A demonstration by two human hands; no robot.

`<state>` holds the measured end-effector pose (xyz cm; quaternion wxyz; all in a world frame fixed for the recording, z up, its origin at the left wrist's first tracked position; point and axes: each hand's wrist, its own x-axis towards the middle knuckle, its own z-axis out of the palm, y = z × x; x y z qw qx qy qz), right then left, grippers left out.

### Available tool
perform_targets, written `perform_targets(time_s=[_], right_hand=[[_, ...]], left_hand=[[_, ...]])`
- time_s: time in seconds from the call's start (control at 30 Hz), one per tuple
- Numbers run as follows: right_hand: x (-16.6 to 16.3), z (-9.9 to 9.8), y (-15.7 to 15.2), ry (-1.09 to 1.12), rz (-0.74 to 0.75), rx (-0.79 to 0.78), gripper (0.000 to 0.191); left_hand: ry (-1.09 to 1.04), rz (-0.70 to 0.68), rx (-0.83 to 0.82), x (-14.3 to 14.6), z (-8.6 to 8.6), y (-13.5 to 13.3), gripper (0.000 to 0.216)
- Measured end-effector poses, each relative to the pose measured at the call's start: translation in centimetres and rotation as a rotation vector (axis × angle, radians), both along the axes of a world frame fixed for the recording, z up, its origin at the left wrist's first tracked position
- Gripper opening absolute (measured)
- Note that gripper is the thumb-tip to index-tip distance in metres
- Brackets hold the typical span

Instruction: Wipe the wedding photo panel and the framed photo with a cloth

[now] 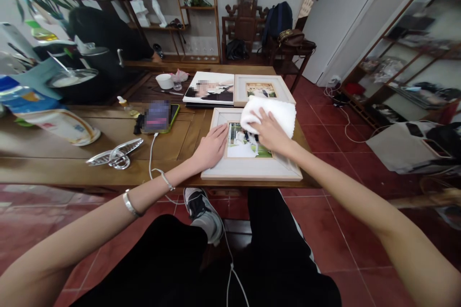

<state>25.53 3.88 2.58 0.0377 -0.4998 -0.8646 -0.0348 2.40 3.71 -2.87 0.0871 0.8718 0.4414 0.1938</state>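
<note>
A light-wood picture frame [252, 170] with a wide pale mat lies flat at the table's front edge, a photo [248, 149] of white and green in its middle. My left hand [212, 147] rests flat on the frame's left side, fingers stretched toward the photo. On the upper right of the frame, my right hand [268, 129] presses a bunched white cloth [281, 110], which covers that corner and the photo's top right. Behind it lie a second, similar frame [284, 87] and a white-topped photo print or album [211, 79], side by side.
Left on the wooden table [169, 153] are a silver hair clip [117, 153], a phone [158, 117] on a white cable, a small dropper bottle [127, 107], a white cup [164, 81] and a blue-white bottle [50, 117]. A chair [248, 24] stands behind; a white case [399, 146] sits right.
</note>
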Motion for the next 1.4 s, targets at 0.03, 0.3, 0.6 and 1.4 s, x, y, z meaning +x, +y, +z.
perform_targets(time_s=[0.03,0.3,0.6,1.4], right_hand=[[-0.2,-0.1,1.1,-0.008,-0.008,0.013,0.065],[-3.0,1.2,-3.9,-0.118,0.219,-0.174,0.060],[-1.3,4.1,-10.2,-0.041,0.324,-0.380,0.063],[-9.1,2.5,-7.7,-0.230,0.163,-0.220,0.049]], left_hand=[[-0.003,0.001,0.001,0.0,0.0,0.0,0.051],[-0.056,0.007,0.017,0.0,-0.3,0.1,0.050],[-0.034,0.013,0.016,0.0,-0.3,0.0,0.050],[-0.734,0.124,-0.072,-0.2,-0.2,-0.7,0.058]])
